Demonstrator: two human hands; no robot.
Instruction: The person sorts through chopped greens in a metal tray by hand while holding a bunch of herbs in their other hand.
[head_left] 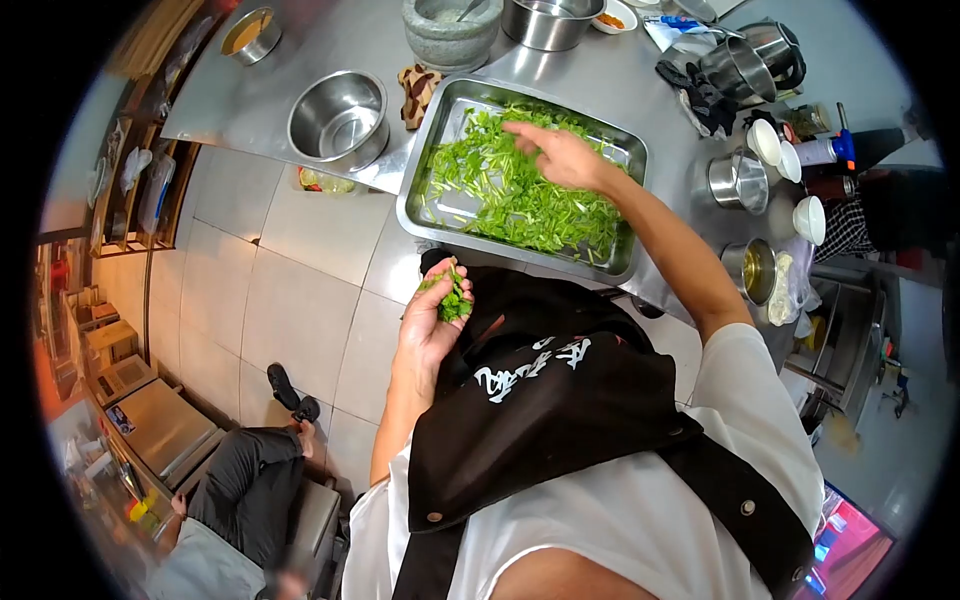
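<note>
Chopped green herbs (510, 190) lie spread over a rectangular steel tray (408, 205) on the metal counter. My right hand (560, 155) is over the herbs at the tray's upper middle, its index finger stretched out to the left and the other fingers partly bent, nothing seen in it. In front of my apron, below the tray's near left corner, my left hand (432, 315) is cupped with its palm up and its fingers curled round a small bunch of green herbs (456, 298).
Left of the tray stand an empty steel bowl (340, 120) and a patterned cloth (417, 95). A stone mortar (452, 35) and a steel pot (552, 20) sit behind. Bowls and pots (738, 180) line the right. A seated person (240, 490) is at lower left.
</note>
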